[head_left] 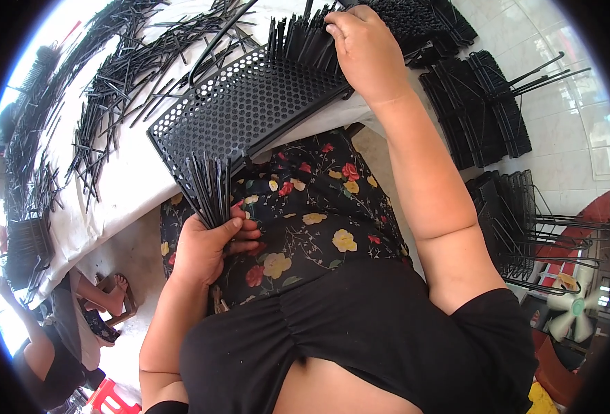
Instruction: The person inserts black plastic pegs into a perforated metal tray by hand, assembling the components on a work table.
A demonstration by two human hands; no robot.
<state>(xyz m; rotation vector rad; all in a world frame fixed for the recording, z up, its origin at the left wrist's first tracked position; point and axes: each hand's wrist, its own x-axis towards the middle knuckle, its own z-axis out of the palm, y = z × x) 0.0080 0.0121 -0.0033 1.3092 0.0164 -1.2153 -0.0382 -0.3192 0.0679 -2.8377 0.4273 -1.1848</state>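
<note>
from the head view, the filling of the perforated black tray [250, 114] looks only partly done: sticks stand upright in a dense, bristling block [294, 43] at its far right end, while most of the rows of small round holes, across the middle and down to the near left corner, are bare. the tray sits at the edge of the table [115, 203], its long near side facing the person's lap. the left hand [215, 245] grasps a bundle of black sticks [208, 183] between thumb and fingers, the tips fanning up in front of the tray's near left corner. the right hand [367, 52] is over the block of upright sticks, thumb and fingertips drawn together — whether a stick is pinched there cannot be told. plenty seems left to place, since loose sticks [115, 90] lie in tangled heaps on the pale, wrinkled cover of the table. the sticks are thin, straight and dark, with a slight sheen; the tray is a stiff, flat rectangle with a narrow rim. on the right, dark bristly blocks [450, 110] with thin rods stand by glossy light tiles — possibly trays already filled — and soft floral fabric [305, 221] drapes the lap.
</note>
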